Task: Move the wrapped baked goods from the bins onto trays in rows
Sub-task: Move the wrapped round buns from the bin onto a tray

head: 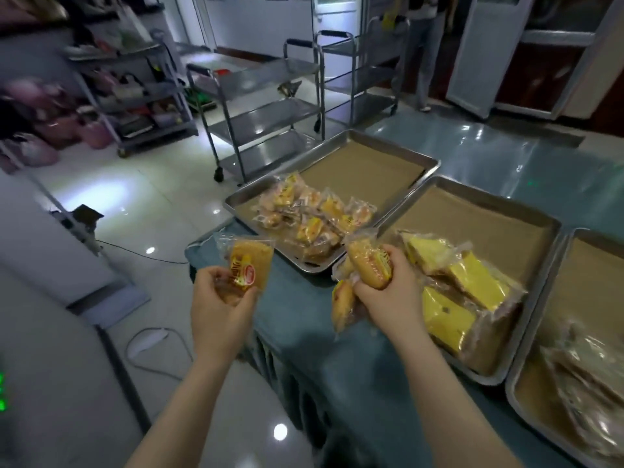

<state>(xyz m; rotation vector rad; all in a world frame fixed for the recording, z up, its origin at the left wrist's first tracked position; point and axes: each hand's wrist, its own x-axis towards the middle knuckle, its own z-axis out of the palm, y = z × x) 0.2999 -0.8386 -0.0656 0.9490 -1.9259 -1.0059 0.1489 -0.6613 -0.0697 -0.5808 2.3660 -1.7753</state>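
Wrapped cake point(248, 265) gripped in left hand point(219, 305), two cakes point(369, 265) clutched in right hand point(391, 292), three trays point(472, 231)

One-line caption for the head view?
Left hand holds a wrapped cake; right hand grips other cakes, beside three part-filled trays.

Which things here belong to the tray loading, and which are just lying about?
In the job: left hand holding a wrapped cake; right hand holding wrapped buns; left tray, middle tray, right tray, each part filled.
Lying about: steel trolleys; shelf of bags; floor cable.
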